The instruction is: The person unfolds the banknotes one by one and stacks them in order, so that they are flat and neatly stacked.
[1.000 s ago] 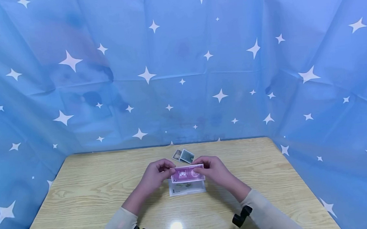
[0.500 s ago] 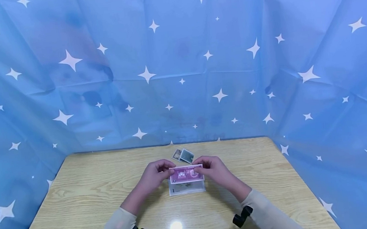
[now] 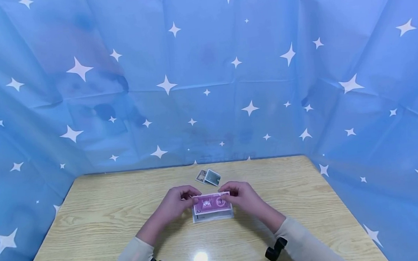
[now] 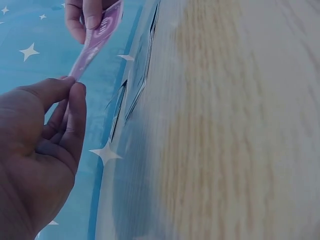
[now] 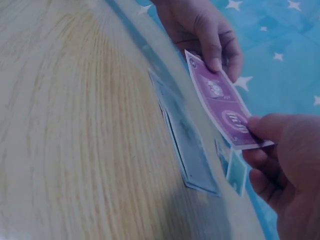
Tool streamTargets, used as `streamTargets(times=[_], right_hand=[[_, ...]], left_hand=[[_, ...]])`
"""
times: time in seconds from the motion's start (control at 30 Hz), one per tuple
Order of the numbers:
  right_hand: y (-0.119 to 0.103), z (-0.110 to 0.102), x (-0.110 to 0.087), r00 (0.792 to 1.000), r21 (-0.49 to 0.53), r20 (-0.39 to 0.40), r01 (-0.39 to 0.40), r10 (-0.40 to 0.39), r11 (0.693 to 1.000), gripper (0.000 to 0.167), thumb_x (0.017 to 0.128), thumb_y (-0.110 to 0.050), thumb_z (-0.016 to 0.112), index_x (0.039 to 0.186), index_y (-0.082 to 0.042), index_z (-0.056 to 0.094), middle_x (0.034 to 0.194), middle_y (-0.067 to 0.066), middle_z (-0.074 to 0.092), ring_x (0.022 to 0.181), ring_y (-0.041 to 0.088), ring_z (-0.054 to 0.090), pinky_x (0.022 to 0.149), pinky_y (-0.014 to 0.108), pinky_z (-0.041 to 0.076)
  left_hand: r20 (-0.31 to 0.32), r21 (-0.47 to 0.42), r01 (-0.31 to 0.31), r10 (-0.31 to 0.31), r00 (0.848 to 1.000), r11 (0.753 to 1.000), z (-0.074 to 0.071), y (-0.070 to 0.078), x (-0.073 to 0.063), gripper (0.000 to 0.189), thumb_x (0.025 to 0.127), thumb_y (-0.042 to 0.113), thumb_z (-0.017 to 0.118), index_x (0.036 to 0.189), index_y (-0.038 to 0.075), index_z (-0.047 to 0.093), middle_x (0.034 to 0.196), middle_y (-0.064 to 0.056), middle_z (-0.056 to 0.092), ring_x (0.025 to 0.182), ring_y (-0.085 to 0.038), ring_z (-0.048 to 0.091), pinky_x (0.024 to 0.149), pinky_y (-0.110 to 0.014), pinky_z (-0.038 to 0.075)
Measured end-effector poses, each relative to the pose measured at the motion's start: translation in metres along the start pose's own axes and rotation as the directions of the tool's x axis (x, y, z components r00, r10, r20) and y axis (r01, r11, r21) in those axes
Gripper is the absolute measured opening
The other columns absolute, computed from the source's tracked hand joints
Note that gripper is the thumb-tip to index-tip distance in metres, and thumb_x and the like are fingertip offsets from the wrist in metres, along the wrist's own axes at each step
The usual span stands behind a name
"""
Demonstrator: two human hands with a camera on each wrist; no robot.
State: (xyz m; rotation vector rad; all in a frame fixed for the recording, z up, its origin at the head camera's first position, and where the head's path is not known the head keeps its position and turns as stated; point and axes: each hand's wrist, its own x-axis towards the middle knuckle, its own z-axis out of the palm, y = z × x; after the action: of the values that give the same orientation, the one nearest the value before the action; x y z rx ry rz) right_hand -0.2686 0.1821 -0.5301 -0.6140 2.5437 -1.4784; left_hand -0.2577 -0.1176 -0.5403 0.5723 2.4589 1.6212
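A purple banknote (image 3: 212, 203) is stretched between both hands, above the table. My left hand (image 3: 177, 202) pinches one end between thumb and fingers, and my right hand (image 3: 241, 194) pinches the other. In the right wrist view the purple note (image 5: 220, 102) bends slightly and is apart from the pale notes below. Those pale banknotes (image 3: 214, 217) lie on the tabletop in a small pile, with a "1" in the corner. In the head view, the purple note covers most of the pile.
Two small picture cards lie beyond the hands: a dark green one (image 3: 213, 177) overlapping a brownish one (image 3: 201, 176). The wooden table (image 3: 101, 223) ends at a blue star-patterned cloth (image 3: 208, 118) behind it. Light reflects off the table's near part.
Both hands have come down slightly in the head view, toward the near side, with the purple banknote. It now hides more of the pale notes. Their grip looks the same.
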Motion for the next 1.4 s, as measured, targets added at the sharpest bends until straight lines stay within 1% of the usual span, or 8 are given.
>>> streamTargets(times=[0.1,0.2,0.4,0.57,0.77,1.0,1.1,1.4], right_hand=[[0.003,0.003,0.000,1.000,-0.029,0.000,0.005,-0.005,1.000,0.017,0.100,-0.010,0.082,0.115,-0.019,0.084,0.099,-0.005,0.076,0.080,0.016,0.063,0.067,0.025,0.053],[0.006,0.005,0.000,1.000,-0.051,0.008,0.011,-0.011,0.999,0.016,0.100,-0.010,0.083,0.114,-0.018,0.084,0.097,-0.005,0.074,0.078,0.014,0.060,0.066,0.024,0.051],[0.008,0.007,-0.002,0.999,-0.083,0.034,0.023,-0.020,0.996,0.015,0.101,-0.009,0.081,0.113,-0.016,0.084,0.087,-0.004,0.068,0.073,0.012,0.055,0.062,0.024,0.047],[0.011,0.008,-0.002,0.999,-0.143,0.044,0.029,-0.023,0.989,0.016,0.101,-0.009,0.081,0.114,-0.018,0.084,0.092,-0.007,0.070,0.076,0.012,0.058,0.066,0.025,0.051],[0.013,0.010,-0.001,0.998,-0.201,0.051,0.043,-0.034,0.979,0.016,0.102,-0.009,0.080,0.115,-0.018,0.083,0.101,-0.009,0.072,0.084,0.011,0.063,0.073,0.028,0.056],[0.012,0.012,0.000,0.998,-0.217,0.049,0.041,-0.031,0.975,0.015,0.101,-0.010,0.081,0.114,-0.017,0.083,0.100,-0.010,0.072,0.086,0.011,0.064,0.075,0.029,0.057],[0.012,0.014,0.000,0.998,-0.235,0.050,0.048,-0.037,0.971,0.014,0.101,-0.011,0.081,0.114,-0.016,0.083,0.101,-0.010,0.073,0.086,0.010,0.064,0.076,0.028,0.057],[0.013,0.017,0.000,0.994,-0.322,0.060,0.105,-0.091,0.941,0.013,0.101,-0.012,0.082,0.114,-0.015,0.083,0.098,-0.010,0.069,0.085,0.006,0.062,0.075,0.028,0.056]], left_hand=[[0.013,0.020,-0.011,0.011,1.000,1.000,0.000,-0.001,0.001,0.018,0.101,0.008,0.079,0.116,0.017,0.083,0.101,0.004,0.076,0.092,-0.018,0.069,0.079,-0.032,0.061],[0.024,0.063,-0.027,0.025,0.999,0.998,0.001,-0.003,0.003,0.018,0.101,0.007,0.079,0.115,0.017,0.083,0.102,0.004,0.076,0.092,-0.016,0.068,0.081,-0.031,0.060],[0.048,0.135,-0.033,0.026,0.998,0.990,0.002,-0.004,0.005,0.019,0.101,0.006,0.079,0.115,0.018,0.084,0.101,0.006,0.074,0.092,-0.015,0.067,0.079,-0.032,0.059],[0.059,0.183,-0.030,0.020,0.998,0.983,0.004,-0.003,0.007,0.019,0.102,0.006,0.078,0.116,0.017,0.084,0.100,0.007,0.074,0.092,-0.014,0.066,0.081,-0.033,0.058],[0.073,0.225,-0.049,0.034,0.997,0.973,0.005,-0.005,0.011,0.017,0.101,0.006,0.079,0.116,0.015,0.084,0.098,0.008,0.073,0.090,-0.010,0.066,0.081,-0.031,0.058],[0.092,0.242,-0.047,0.025,0.995,0.969,0.005,-0.003,0.012,0.015,0.101,0.004,0.078,0.114,0.011,0.083,0.096,0.007,0.072,0.088,-0.011,0.065,0.079,-0.031,0.057],[0.097,0.272,-0.042,0.016,0.995,0.962,0.006,-0.002,0.012,0.015,0.101,0.003,0.079,0.113,0.012,0.083,0.096,0.008,0.072,0.089,-0.011,0.064,0.080,-0.032,0.057],[0.118,0.361,-0.076,0.035,0.992,0.929,0.009,-0.006,0.015,0.011,0.100,0.006,0.082,0.106,0.015,0.083,0.092,0.010,0.070,0.085,-0.008,0.063,0.079,-0.033,0.056]])
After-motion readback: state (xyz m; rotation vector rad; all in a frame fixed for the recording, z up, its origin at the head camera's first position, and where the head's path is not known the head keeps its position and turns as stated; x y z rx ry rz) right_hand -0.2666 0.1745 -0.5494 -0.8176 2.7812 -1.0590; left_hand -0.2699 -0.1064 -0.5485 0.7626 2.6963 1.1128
